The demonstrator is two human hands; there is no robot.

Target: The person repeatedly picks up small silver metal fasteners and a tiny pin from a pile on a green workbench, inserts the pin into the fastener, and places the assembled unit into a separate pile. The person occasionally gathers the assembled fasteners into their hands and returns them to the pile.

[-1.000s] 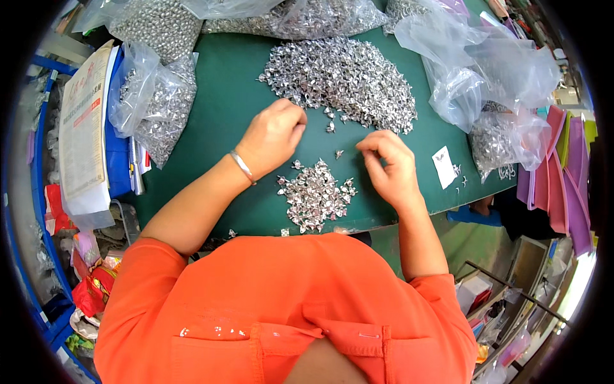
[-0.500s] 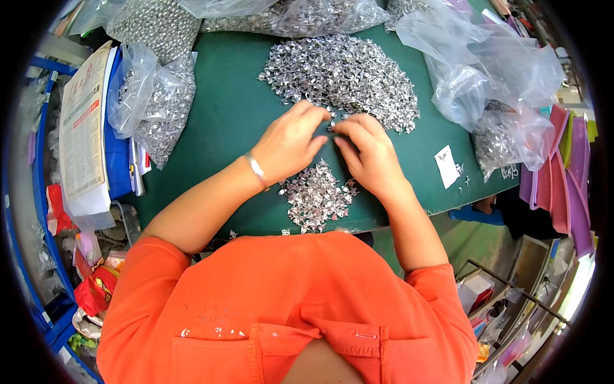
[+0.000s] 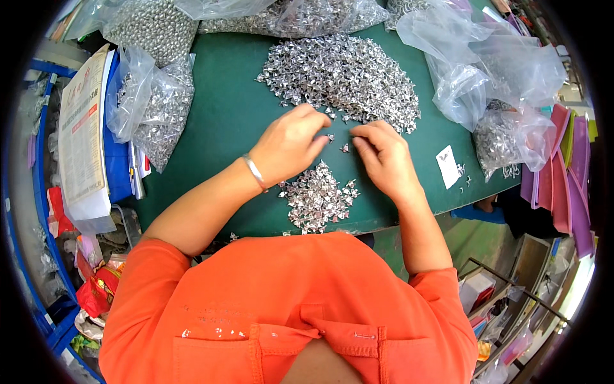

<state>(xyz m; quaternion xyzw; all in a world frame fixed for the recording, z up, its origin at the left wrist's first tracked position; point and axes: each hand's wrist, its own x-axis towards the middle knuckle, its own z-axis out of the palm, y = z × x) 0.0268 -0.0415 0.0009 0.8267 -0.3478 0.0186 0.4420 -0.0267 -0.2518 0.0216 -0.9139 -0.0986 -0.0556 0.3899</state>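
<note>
Over the green tabletop, my left hand point(image 3: 291, 144) has its fingers bent, with the thumb and index finger apart and no piece visible between them. A small silver metal piece point(image 3: 330, 137) lies by its thumb tip. My right hand point(image 3: 389, 159) is a short way to the right, thumb and index tips slightly apart, holding nothing I can see. Between the hands rests another small silver piece point(image 3: 344, 148). Beyond them spreads a large heap of small silver pointed pieces point(image 3: 339, 77). A smaller pile of similar pieces point(image 3: 316, 198) sits nearer my body, between my forearms.
Clear plastic bags of metal parts stand at the left point(image 3: 163, 109), along the back point(image 3: 294, 18) and at the right point(image 3: 505, 137). A white paper slip point(image 3: 447, 166) lies right of my hand. Printed papers point(image 3: 83, 128) and blue shelving point(image 3: 41, 147) flank the left edge.
My right hand has drawn back to the right, away from the left hand. Two small pieces now show on the table in the gap; the left hand has barely moved.
</note>
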